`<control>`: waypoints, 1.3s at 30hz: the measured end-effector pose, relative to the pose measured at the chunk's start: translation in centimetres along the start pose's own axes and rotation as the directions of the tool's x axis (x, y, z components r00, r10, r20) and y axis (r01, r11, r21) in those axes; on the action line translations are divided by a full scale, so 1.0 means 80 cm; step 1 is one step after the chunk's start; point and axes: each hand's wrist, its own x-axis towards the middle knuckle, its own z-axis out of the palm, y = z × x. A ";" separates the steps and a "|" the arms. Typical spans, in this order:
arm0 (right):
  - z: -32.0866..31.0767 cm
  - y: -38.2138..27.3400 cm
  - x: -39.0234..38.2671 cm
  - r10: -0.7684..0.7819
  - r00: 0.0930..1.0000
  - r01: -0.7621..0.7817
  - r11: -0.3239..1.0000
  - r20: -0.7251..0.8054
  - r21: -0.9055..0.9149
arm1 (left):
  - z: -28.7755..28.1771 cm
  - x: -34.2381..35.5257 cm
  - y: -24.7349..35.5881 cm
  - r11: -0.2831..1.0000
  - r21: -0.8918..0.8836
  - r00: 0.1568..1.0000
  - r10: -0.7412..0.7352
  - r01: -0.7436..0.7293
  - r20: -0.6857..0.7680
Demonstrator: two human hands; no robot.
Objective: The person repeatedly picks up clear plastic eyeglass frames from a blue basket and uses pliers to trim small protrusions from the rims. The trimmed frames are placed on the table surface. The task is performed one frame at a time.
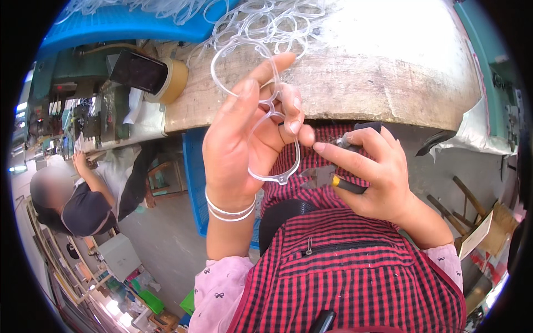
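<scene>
My left hand (239, 139) is raised over my lap with its fingers closed on a clear plastic eyeglass frame (256, 176), two rings joined by a narrow bridge. One ring sticks up past the fingertips; the other hangs across the palm. To the right, my right hand (383, 172) curls round a hand tool with a black handle tipped in yellow (351, 185). A grey metal part (344, 141) shows between its fingers, and the tool's exact kind is unclear. My right index fingertip is close to the left hand's fingers, near the frame's lower ring.
Several similar clear frames (272, 25) lie heaped on the wooden bench (355, 83), beside a blue basket (127, 25) of clear pieces. A phone (139, 71) leans on a tan roll (175, 82). At left sits another person (83, 205); a wooden stool (494, 233) is at right.
</scene>
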 end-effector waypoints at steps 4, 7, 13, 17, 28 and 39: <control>-0.003 -0.001 0.011 -0.129 0.992 0.127 0.977 -0.005 -0.173 | 0.021 0.001 0.003 0.931 0.364 0.986 0.048 0.014 -0.163; -0.011 0.006 0.021 -0.206 0.978 0.207 0.950 0.029 -0.233 | 0.027 0.000 -0.001 0.897 0.441 0.979 0.061 0.032 -0.197; -0.029 0.019 0.043 -0.398 0.915 0.397 0.847 0.073 -0.354 | 0.045 0.006 0.002 0.853 0.517 0.979 0.036 0.075 -0.201; -0.037 0.026 0.059 -0.508 0.856 0.496 0.760 0.092 -0.419 | 0.048 0.007 0.001 0.893 0.447 0.983 0.031 0.054 -0.182; -0.013 0.034 0.029 -0.233 0.970 0.240 0.965 0.071 -0.104 | 0.024 0.012 -0.024 0.894 0.401 0.930 0.302 -0.199 -0.212; 0.006 -0.002 0.009 0.078 0.996 -0.073 0.994 -0.053 0.080 | 0.037 0.001 -0.023 0.320 0.801 0.595 0.802 -0.507 0.056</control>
